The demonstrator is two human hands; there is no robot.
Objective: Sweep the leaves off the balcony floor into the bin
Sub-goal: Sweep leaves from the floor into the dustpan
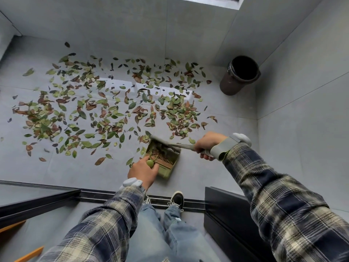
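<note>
Green and brown leaves lie scattered across the grey balcony floor. A green dustpan rests on the floor near my feet, with my left hand gripping its handle. A few leaves lie inside the pan. My right hand grips the handle of a small grey hand brush, whose head sits at the pan's far edge. A dark brown bin stands open in the far right corner, apart from both hands.
Grey walls close the balcony at the back and right. A black sliding-door track and a dark door frame run beside my shoes. Bare floor lies between the dustpan and the bin.
</note>
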